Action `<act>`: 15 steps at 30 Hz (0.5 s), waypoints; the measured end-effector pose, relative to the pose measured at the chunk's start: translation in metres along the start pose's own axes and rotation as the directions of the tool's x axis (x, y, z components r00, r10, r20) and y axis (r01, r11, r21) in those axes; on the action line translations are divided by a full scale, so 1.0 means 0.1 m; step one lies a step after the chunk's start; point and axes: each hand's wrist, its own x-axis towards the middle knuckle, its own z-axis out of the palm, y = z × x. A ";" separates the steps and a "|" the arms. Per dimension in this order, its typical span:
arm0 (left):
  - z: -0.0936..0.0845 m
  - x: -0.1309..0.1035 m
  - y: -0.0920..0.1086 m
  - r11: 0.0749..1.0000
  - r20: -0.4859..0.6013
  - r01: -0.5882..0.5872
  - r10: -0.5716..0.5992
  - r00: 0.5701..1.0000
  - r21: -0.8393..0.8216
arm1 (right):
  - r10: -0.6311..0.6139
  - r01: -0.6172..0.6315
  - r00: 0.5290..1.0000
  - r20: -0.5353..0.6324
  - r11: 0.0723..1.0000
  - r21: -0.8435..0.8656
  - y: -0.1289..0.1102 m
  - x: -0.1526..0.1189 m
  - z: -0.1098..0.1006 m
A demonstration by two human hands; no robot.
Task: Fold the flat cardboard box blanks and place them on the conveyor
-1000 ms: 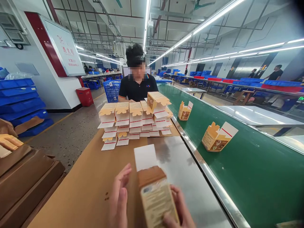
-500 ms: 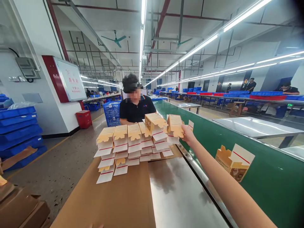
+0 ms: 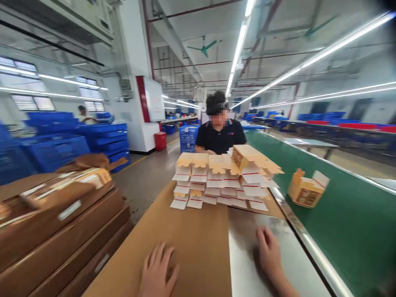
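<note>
Now that both my hands are empty, my left hand [image 3: 159, 270] lies flat and spread on the brown cardboard sheet [image 3: 188, 239] at the bottom centre of the frame, while my right hand [image 3: 269, 253] rests open, fingers loosely together, on the bare steel table [image 3: 247, 231] just beside it. Half a second ago my right arm was stretched out, holding a carton against the stack; that carton is gone from my grip, so one more box seems delivered and my hands are back near me. Further up the middle sits the stack of folded cartons [image 3: 221, 177] with open flaps, a person in a dark shirt [image 3: 220, 138] behind it. One carton [image 3: 305, 189] lies on the green conveyor belt [image 3: 337, 222] at right. Brown boxes [image 3: 58, 218] fill the lower left. Everything is smeared by motion blur, my wrists are cut off by the bottom edge, and the print on the cartons is unreadable
</note>
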 end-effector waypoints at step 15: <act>-0.03 -0.22 0.11 0.958 -0.099 0.038 -0.069 0.993 -0.283 | -0.401 0.413 0.454 0.796 0.886 0.211 -0.28 -0.90 0.66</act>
